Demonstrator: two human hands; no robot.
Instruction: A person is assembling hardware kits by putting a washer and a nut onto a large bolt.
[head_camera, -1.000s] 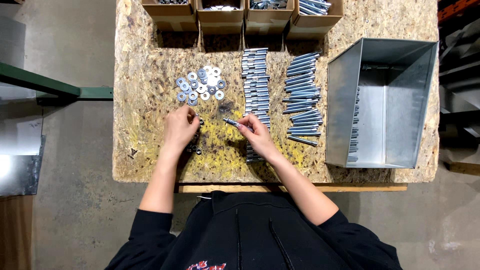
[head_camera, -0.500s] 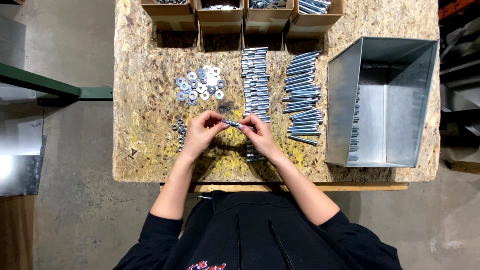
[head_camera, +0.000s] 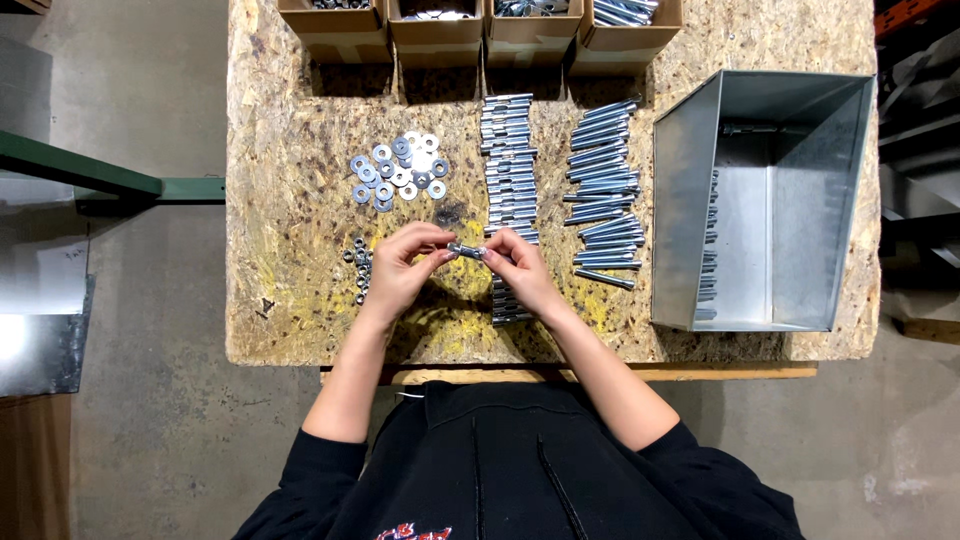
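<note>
Chipboard bench (head_camera: 300, 300), bare near front edge; left hand (head_camera: 405, 268), right hand (head_camera: 520, 270) both pinching bolt (head_camera: 466, 250).

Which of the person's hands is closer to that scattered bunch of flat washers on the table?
The left. The left hand sits just below the washers, a little to their right. The right hand is further off to the right, in front of the middle row of bolts.

A workshop: a rough chipboard bench (head_camera: 300, 200) on concrete floor, rows of bolts (head_camera: 605, 190), washers (head_camera: 400, 170), cardboard parts boxes (head_camera: 435, 35), a sheet-metal bin (head_camera: 765, 200)
</note>
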